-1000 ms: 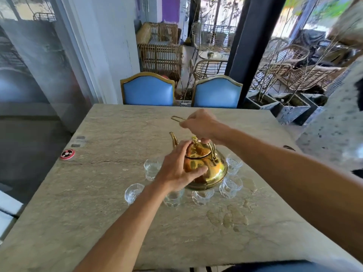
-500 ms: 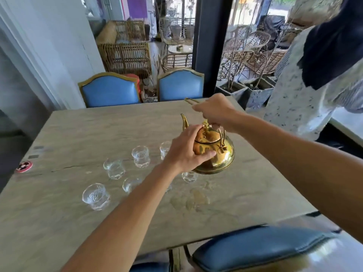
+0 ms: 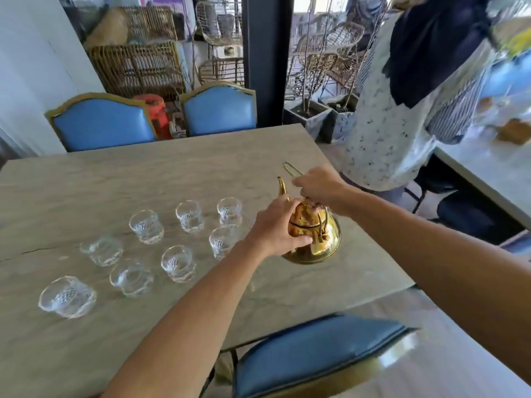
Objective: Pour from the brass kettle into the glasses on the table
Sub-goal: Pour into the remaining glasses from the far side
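The brass kettle (image 3: 319, 239) hangs a little above the right part of the stone table (image 3: 161, 179), its spout pointing away from me. My right hand (image 3: 317, 183) grips the kettle's wire handle from above. My left hand (image 3: 277, 229) presses against the kettle's lid and left side. Several small clear glasses stand upright in two loose rows to the left of the kettle, from the nearest one (image 3: 67, 295) to the far right one (image 3: 229, 211). One glass (image 3: 222, 241) stands just left of my left wrist.
Two blue chairs (image 3: 103, 122) (image 3: 219, 109) stand at the table's far side and another blue chair (image 3: 313, 354) at the near right corner. A person in a speckled white top (image 3: 385, 116) stands right of the table. Planters and wicker furniture lie beyond.
The kettle has been carried to the right, off the cluster of glasses, with both hands still on it. The view has swung right, so the glasses now sit further left.
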`<state>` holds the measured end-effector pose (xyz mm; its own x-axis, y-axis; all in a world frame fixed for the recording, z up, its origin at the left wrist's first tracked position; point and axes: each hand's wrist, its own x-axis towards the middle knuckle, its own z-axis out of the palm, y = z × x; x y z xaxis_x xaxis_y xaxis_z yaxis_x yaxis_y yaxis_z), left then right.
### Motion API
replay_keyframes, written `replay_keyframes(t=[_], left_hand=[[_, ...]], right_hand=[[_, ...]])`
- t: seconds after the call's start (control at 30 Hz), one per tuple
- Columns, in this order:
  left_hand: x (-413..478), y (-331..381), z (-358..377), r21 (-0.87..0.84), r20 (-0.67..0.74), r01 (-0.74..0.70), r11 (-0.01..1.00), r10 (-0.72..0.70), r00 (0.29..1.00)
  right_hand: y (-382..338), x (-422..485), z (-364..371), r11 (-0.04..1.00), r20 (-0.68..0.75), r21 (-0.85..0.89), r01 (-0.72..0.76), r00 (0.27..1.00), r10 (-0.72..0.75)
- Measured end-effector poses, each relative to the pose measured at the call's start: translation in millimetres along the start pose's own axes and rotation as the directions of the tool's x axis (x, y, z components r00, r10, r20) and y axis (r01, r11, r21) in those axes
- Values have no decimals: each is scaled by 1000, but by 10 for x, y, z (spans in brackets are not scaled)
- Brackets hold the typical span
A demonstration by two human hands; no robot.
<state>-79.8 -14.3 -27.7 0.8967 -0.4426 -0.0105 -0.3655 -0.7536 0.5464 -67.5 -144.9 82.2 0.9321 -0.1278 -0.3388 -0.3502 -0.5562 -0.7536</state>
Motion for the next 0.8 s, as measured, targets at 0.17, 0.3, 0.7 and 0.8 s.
replay_keyframes(t=[0.17,0.3,0.7,0.8], left_hand=[[151,18,396,50,57,36,998,-38,998],[270,12,639,69,98,89,994,-95,991],[533,-26,1074,37,184,107,994,-112,976],[592,-51,1107,44,200,85,995,-92,975]], right_hand=[[372,156,-100,998,42,-35,-61,997,63],[625,311,-100,997,81,-49,-65,994,69],[1076,599,-148,996,95,-29,-90,991,92],[1110,600,-184,997,99,-23,-79,992,81]])
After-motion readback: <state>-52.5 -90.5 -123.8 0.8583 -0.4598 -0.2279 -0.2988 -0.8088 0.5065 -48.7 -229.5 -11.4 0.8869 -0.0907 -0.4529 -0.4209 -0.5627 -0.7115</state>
